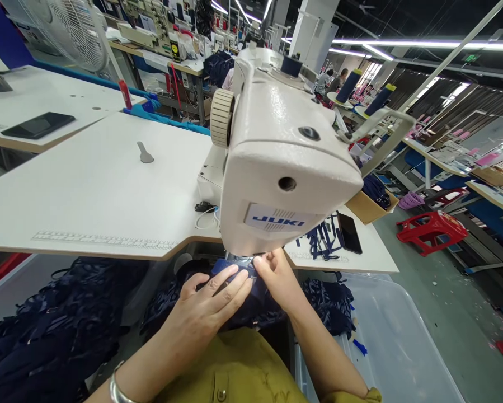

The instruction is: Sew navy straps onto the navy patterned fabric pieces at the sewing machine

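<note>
The workshop [436,296] is lit by strip lights [427,43]; one sewing machine [288,145] is borne by a white table [150,190], and two phones [39,125] [349,232] and two thread cones [349,85] [380,99] are seen around it. Just below the machine, navy cloth [221,266] is pressed by the left hand's [207,310] outstretched fingers; its edge is touched by the right hand [280,278], whether pinched cannot be told.
</note>
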The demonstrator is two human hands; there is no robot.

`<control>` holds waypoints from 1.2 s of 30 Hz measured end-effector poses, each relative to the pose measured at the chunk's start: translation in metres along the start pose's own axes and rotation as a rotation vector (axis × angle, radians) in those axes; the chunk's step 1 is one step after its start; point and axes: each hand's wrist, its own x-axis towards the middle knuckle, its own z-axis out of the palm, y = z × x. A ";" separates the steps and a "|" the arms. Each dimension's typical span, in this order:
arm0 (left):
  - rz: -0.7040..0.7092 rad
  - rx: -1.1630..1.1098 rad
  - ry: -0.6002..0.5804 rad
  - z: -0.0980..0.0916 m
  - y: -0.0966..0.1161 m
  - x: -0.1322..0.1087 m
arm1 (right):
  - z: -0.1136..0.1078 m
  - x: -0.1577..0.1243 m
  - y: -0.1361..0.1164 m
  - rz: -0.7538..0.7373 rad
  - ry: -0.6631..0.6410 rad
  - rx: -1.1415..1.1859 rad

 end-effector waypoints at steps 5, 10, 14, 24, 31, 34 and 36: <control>-0.125 0.043 0.118 0.007 0.012 0.013 | -0.005 0.020 -0.006 -0.067 0.023 -0.202; -0.229 0.064 0.145 0.008 0.017 0.023 | -0.005 0.039 -0.005 -0.151 0.023 -0.351; -0.209 0.113 0.163 0.006 0.016 0.025 | -0.005 0.047 -0.001 -0.225 -0.016 -0.381; -0.154 0.104 0.099 0.005 0.013 0.022 | 0.000 0.046 -0.010 -0.318 0.004 -0.309; -0.192 0.117 0.126 0.008 0.018 0.023 | 0.000 0.047 -0.008 -0.334 -0.006 -0.332; -0.208 0.125 0.157 0.007 0.020 0.026 | 0.000 0.047 -0.004 -0.318 -0.001 -0.329; -0.205 0.133 0.179 0.006 0.021 0.027 | 0.001 0.046 -0.004 -0.313 0.012 -0.309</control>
